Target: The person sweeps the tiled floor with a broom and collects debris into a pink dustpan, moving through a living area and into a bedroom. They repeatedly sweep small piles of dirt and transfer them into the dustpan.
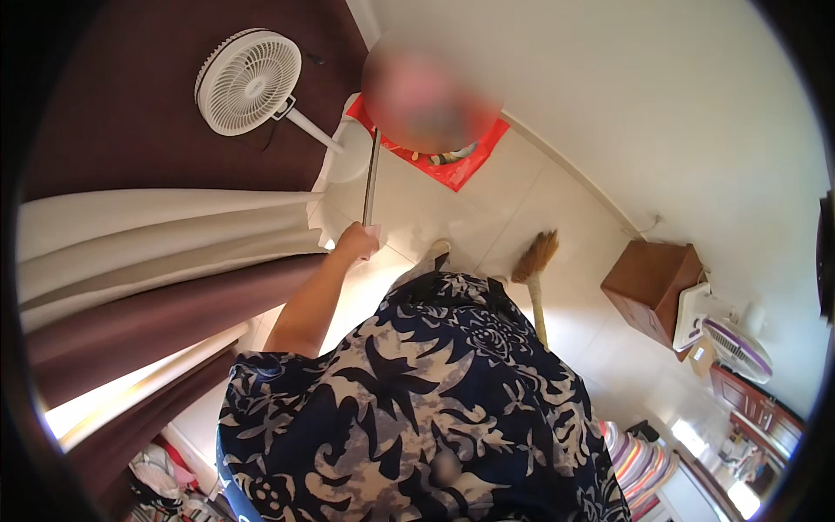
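My left hand (pixel 359 243) is closed around the lower end of a thin metal pole (pixel 372 176), with something pale pink at the grip. The pole runs up towards a red printed plastic sheet or bag (pixel 456 177) on the floor, partly covered by a blurred round patch. A straw broom (pixel 536 258) has its bristles spread beyond my body on the right; its handle passes out of sight behind my patterned shirt. My right hand is not in view, so whether it holds the broom cannot be seen.
A white standing fan (pixel 251 83) is at the upper left, by a dark maroon surface. Cream and maroon curtains (pixel 163 225) hang on the left. At the right stand a brown wooden box or cabinet (pixel 642 284) and a second fan (pixel 737 349) near the wall. Striped fabric (pixel 642 463) lies lower right.
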Demonstrator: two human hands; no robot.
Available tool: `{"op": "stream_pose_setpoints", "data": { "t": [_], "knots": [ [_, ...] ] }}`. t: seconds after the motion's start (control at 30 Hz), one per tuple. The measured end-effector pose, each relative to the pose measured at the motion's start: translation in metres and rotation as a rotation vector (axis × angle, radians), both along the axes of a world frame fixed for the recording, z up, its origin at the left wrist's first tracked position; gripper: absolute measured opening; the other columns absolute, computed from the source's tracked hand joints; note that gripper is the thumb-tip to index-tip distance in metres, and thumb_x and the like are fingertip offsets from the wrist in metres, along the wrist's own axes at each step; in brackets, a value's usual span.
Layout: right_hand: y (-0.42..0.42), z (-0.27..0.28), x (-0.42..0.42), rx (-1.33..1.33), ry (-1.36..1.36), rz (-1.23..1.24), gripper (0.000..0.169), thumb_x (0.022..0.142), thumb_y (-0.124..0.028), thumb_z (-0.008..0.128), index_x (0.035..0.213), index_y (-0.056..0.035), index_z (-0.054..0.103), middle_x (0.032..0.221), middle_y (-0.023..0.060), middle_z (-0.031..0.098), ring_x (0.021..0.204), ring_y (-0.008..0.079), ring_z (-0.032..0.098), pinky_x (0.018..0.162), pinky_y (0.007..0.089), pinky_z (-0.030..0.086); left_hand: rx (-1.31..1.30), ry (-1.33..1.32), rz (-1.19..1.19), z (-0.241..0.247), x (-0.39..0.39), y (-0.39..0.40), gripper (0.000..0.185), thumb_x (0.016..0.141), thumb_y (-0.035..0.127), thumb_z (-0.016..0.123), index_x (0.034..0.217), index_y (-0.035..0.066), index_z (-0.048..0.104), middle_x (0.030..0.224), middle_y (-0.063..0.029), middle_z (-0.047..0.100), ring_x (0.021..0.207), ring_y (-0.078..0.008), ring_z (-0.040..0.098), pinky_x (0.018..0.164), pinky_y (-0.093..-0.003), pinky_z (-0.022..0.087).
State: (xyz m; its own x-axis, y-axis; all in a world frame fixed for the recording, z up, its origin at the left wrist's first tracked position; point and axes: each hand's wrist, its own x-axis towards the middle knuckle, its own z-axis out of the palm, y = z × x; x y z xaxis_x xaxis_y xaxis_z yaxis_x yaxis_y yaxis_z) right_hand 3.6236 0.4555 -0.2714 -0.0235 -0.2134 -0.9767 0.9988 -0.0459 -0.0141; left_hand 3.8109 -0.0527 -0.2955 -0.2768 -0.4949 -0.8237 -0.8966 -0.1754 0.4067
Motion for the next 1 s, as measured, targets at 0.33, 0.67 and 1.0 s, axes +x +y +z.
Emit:
{"op": "stream_pose_setpoints", "data": {
  "t": [0.33,0.67,1.0],
  "knots": [
    [-0.016,0.011,0.014,0.027,0.074,0.112,0.017,0.084,-0.014,0.050,0.096,-0.0023,0.053,0.076,0.0099,0.060,0.070,0.0216,0.058,0.067,0.0329,0.048,0.284,0.381,0.447,0.006,-0.014,-0.001,0.015,0.075,0.008,0.058,0.082,-0.002,0.048,0.064,-0.0119,0.055,0.044,-0.0141,0.049,0.036,-0.0256,0.037],
    [-0.019,0.013,0.026,0.043,0.147,0.245,0.019,0.084,-0.014,0.050,0.099,-0.0026,0.052,0.077,0.0096,0.060,0.071,0.0208,0.058,0.068,0.0326,0.048,-0.113,0.240,0.238,0.024,0.038,0.028,0.021,0.073,0.005,0.053,0.091,-0.003,0.047,0.069,-0.0122,0.055,0.044,-0.0165,0.051,0.038,-0.0302,0.042],
    [-0.013,0.022,0.037,0.097,0.221,0.370,0.022,0.084,-0.014,0.051,0.102,-0.0028,0.052,0.079,0.0093,0.060,0.072,0.0200,0.057,0.068,0.0324,0.047,-0.466,0.157,-0.045,0.007,0.057,0.048,0.049,0.070,0.003,0.048,0.119,0.002,0.040,0.090,-0.0228,0.059,0.085,-0.0383,0.057,0.076,-0.0403,0.046]
  ]
}}
